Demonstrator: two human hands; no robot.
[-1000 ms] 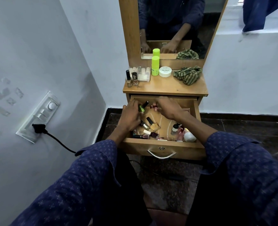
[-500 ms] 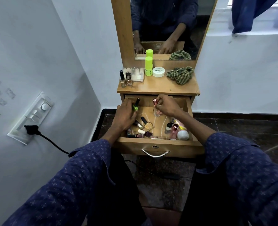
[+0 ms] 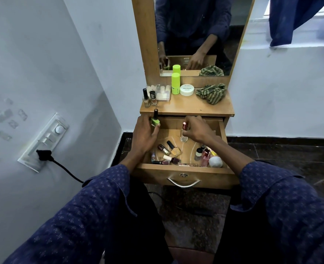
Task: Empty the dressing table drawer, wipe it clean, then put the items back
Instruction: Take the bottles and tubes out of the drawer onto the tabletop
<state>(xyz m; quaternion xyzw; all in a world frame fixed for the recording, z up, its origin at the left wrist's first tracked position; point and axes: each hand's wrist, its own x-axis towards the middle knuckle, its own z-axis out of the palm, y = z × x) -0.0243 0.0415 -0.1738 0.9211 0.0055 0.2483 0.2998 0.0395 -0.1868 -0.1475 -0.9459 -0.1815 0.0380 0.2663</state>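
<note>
The wooden drawer (image 3: 184, 171) of the dressing table stands pulled out below the table top (image 3: 193, 108). My left hand (image 3: 145, 135) grips a green nail polish bottle (image 3: 155, 120) with a black cap, raised at the drawer's back left corner. My right hand (image 3: 196, 129) pinches a clear bottle with a red cap (image 3: 184, 133) upright over the drawer's middle. Several small bottles (image 3: 171, 151) lie on the drawer floor near the front, with a white ball (image 3: 215, 162) at the right.
On the table top stand two small bottles (image 3: 149, 98), a clear box (image 3: 162, 92), a lime-green bottle (image 3: 175, 83), a white jar (image 3: 187, 89) and a striped green cloth (image 3: 212, 93). A mirror (image 3: 193, 35) rises behind. The left wall carries a switch panel (image 3: 45, 141) with a black plug.
Both hands have risen out of the heap of bottles. My left hand has lifted the green bottle toward the table top's edge; my right hand has taken up the red-capped clear bottle.
</note>
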